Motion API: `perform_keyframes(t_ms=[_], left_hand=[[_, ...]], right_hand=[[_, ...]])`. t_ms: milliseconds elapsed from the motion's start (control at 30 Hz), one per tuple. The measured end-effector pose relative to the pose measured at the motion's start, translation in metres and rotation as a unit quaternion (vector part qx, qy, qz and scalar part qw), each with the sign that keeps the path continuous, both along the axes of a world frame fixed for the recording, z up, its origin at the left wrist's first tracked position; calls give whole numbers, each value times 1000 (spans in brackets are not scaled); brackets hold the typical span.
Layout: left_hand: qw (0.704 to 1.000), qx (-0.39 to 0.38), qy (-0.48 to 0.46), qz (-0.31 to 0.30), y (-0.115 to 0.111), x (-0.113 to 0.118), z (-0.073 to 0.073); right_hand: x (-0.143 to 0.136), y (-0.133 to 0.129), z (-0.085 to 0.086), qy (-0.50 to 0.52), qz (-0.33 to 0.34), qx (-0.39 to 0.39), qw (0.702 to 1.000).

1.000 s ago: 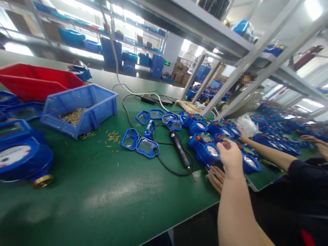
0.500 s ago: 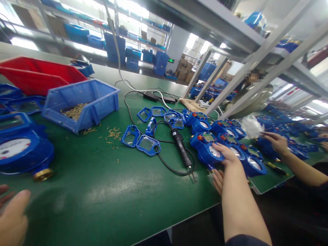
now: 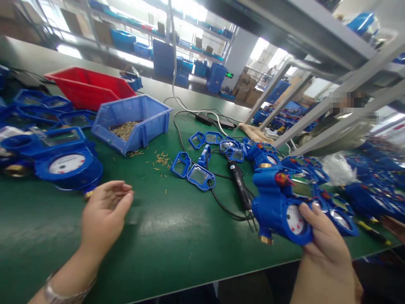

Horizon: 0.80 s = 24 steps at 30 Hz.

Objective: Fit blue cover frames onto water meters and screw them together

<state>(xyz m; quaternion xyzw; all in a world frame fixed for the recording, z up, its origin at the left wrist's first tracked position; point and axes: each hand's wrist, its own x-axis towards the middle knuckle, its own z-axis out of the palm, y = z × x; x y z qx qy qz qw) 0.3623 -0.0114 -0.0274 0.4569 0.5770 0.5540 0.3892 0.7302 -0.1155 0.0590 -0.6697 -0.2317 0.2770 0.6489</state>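
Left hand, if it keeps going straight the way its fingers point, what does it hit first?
Probably the scattered brass screws on the green table; the left hand points up and right toward them, with the blue bin beyond. Depth is uncertain.

blue screw bin (image 3: 133, 122), red bin (image 3: 85, 86), electric screwdriver (image 3: 241, 186)

A green matted worktop (image 3: 164, 236) sits under grey metal shelving (image 3: 303, 29); bright windows (image 3: 186, 6) and stacked brown cardboard boxes (image 3: 249, 90) stand behind.

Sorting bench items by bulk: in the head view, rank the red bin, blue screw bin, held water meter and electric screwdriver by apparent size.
1. red bin and blue screw bin: alike
2. held water meter, enlarged by nearness
3. electric screwdriver
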Motion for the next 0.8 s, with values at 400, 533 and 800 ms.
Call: perform_keyframes(t_ms=[400,533,800], left_hand=[[934,-18,-137,-328,24,21,-1],[929,-39,-173,-324,25,12,-5],[929,-71,-221,-288,24,13,-15]], right_hand=[[-183,46,-73,294,253,-33,921],[-201,50,-75,285,228,-53,930],[-191,48,-74,169,286,-100,938]])
